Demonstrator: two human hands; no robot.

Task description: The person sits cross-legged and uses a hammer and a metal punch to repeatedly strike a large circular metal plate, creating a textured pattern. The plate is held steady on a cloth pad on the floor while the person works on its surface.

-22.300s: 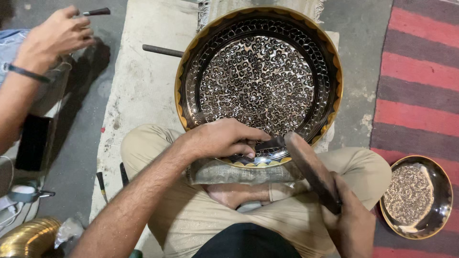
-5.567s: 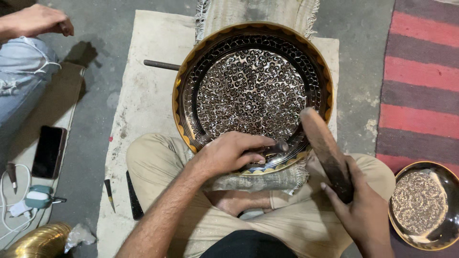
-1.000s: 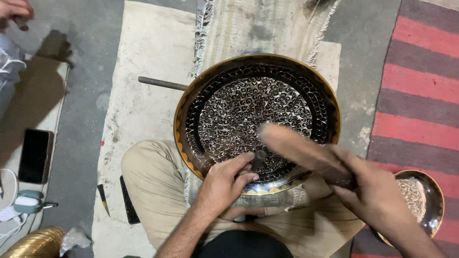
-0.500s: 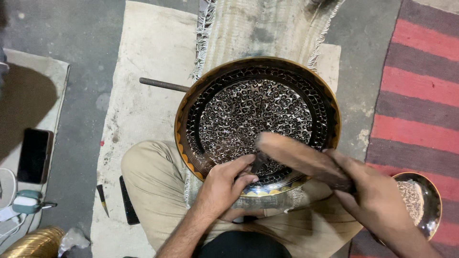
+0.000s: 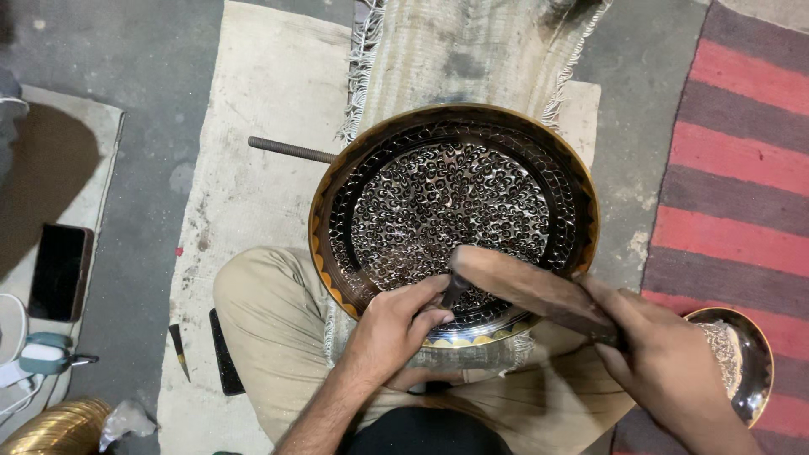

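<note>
A large round engraved metal tray [image 5: 581,202], dark with a silvery pattern and a brass rim, rests on my lap over a fringed cloth. My left hand [image 5: 396,324] grips a thin metal chisel [image 5: 452,292] held against the tray's near inner edge. My right hand [image 5: 666,358] holds a wooden mallet [image 5: 527,282] whose head lies on the top of the chisel. My crossed legs in beige trousers lie under the tray.
A metal rod [image 5: 291,150] lies on the pale mat left of the tray. A smaller engraved bowl [image 5: 742,362] sits on the red striped rug at right. A phone [image 5: 59,271], cables and a brass vessel [image 5: 55,428] lie at left. A small tool [image 5: 179,350] lies by my knee.
The mallet head has come down from slightly above onto the chisel. The other person's hand at top left has left the view. The view shifted slightly.
</note>
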